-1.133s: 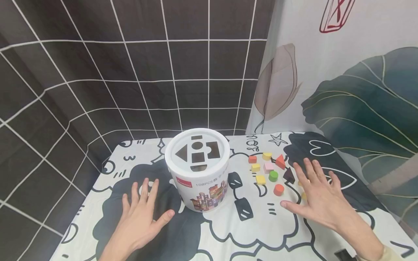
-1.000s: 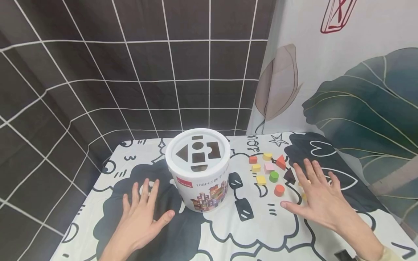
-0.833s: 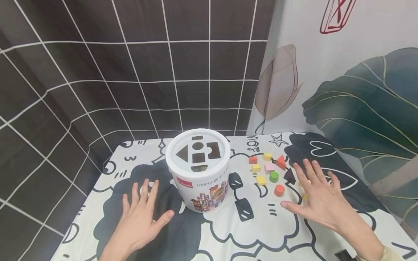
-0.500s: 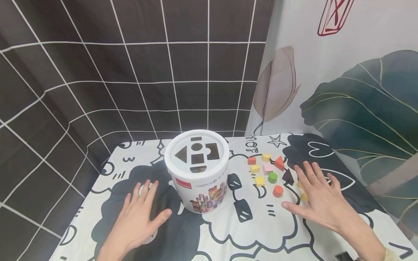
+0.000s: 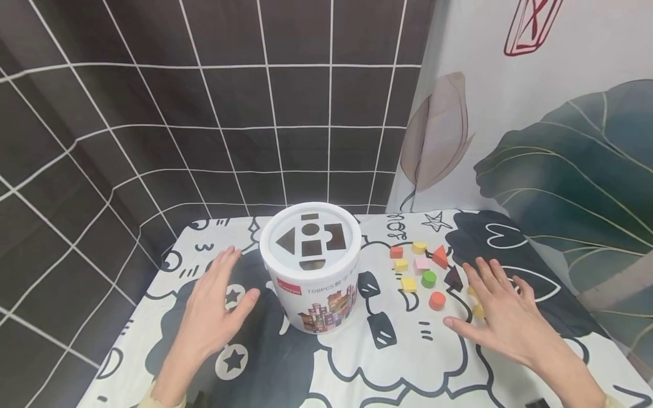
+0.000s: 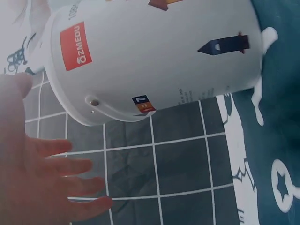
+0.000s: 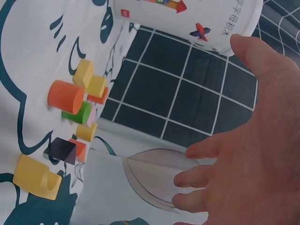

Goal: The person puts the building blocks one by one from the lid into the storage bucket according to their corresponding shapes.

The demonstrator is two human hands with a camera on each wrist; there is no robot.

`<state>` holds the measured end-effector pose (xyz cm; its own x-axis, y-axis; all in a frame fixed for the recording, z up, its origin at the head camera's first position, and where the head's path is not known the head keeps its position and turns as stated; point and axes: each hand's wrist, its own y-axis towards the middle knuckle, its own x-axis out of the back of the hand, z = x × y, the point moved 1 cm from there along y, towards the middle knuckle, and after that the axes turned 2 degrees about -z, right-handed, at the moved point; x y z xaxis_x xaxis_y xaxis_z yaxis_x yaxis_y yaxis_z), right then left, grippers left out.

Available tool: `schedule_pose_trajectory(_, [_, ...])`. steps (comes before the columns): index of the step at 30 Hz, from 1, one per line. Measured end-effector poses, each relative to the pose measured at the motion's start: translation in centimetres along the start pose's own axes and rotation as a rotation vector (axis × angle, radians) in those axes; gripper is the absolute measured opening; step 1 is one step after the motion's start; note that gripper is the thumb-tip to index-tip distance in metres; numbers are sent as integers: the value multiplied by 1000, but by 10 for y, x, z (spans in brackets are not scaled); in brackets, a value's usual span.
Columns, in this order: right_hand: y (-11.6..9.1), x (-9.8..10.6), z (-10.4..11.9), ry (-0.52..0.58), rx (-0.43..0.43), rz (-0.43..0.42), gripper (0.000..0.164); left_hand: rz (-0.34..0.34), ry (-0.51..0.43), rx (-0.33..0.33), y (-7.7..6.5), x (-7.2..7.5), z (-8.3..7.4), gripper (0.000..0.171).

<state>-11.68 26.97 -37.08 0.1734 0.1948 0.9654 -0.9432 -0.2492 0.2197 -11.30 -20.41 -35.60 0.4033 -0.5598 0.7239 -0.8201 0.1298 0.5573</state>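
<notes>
Hovering over b/w cloth [image 5: 285, 368] — L grip [image 5: 208, 314], R grip [image 5: 507, 320], straight-fingered — dk grid backdrop [image 5: 301, 96] behind bucket [image 5: 312, 283].

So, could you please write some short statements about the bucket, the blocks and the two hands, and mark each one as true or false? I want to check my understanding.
1. The bucket stands between the left hand and the right hand. True.
2. The bucket lies on its side. False: it stands upright.
3. The blocks lie nearer to the right hand than to the left hand. True.
4. The right hand holds a block. False: it holds nothing.
5. The lid has holes of different shapes. True.
6. The blocks all have one colour. False: there are yellow, green and pink ones, among others.
</notes>
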Motion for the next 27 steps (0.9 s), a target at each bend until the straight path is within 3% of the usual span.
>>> schedule_pose_trajectory(13, [-4, -2, -4, 14, -29, 19, 108, -42, -127, -86, 43, -30, -3, 71])
schedule_pose_trajectory(21, [-6, -5, -7, 16, -45, 36, 108, 16, -163, -62, 49, -40, 0, 75])
schedule_pose_trajectory(27, [-6, -8, -7, 39, -53, 43, 108, 14, -202, -84, 50, -45, 2, 72])
